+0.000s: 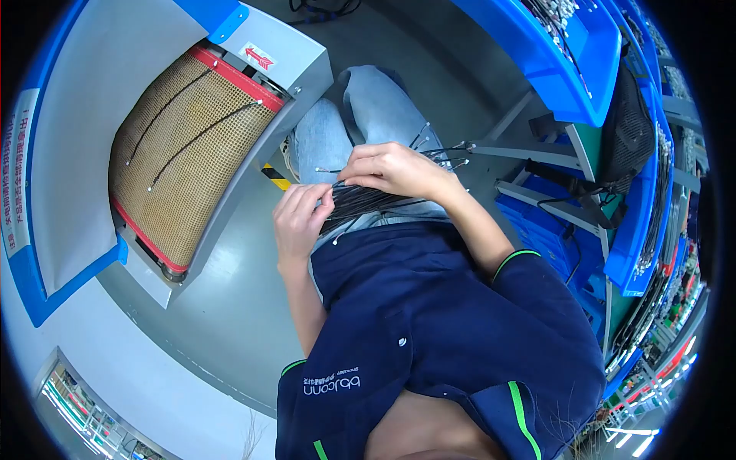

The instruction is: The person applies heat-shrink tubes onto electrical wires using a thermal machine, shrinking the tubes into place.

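Observation:
A bundle of thin black cables [364,201] with small white connectors at their ends lies across my lap, on my jeans. My left hand [299,222] is at the bundle's left end, thumb and fingers pinched on a black cable there. Over the top of the bundle, my right hand [395,170] has its fingers bent together, also gripping cable close to the left fingertips. Which strand each hand holds is partly hidden by the fingers. Several connector ends stick out to the right, past my right wrist.
On the left is a machine with a tan mesh conveyor belt [201,146] edged in red; two black cables [201,142] lie on it. Blue bins [563,69] holding cables stand on a rack at the right. A black mesh bag [635,126] hangs beside them.

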`<state>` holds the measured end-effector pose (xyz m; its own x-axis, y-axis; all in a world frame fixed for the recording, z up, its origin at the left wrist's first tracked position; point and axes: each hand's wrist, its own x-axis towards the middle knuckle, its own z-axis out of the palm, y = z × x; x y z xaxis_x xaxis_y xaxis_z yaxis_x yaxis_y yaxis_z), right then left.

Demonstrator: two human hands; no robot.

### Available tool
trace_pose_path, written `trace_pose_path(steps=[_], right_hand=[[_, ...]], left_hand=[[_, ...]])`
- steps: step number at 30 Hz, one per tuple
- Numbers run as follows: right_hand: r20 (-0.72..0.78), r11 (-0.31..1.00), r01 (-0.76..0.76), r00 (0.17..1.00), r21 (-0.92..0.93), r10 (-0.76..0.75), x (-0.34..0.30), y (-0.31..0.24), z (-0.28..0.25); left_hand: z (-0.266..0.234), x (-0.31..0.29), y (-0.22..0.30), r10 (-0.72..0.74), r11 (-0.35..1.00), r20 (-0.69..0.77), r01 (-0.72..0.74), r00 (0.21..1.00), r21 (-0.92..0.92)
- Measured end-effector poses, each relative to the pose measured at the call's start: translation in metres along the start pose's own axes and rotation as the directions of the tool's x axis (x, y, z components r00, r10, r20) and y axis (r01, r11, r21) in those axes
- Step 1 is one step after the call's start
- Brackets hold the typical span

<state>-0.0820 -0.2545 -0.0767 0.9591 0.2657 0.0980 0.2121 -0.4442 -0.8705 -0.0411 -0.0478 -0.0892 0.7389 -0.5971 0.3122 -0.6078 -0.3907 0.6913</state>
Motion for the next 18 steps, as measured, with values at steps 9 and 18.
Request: trace_pose_path(steps=[9,18], right_hand=[[-0.028,0.994,-0.061,0.998,-0.096,0.058,0.002,0.001,0.001],[-0.051,1.0,0.015,0.999,-0.011,-0.016,0.005,0.002,0.013]], left_hand=[[-0.003,-0.005,-0.012,-0.077,0.997,-0.028,0.077,0.997,0.019],[-0.004,-0.013,-0.026,-0.036,0.999,-0.069,0.034,0.997,-0.018]])
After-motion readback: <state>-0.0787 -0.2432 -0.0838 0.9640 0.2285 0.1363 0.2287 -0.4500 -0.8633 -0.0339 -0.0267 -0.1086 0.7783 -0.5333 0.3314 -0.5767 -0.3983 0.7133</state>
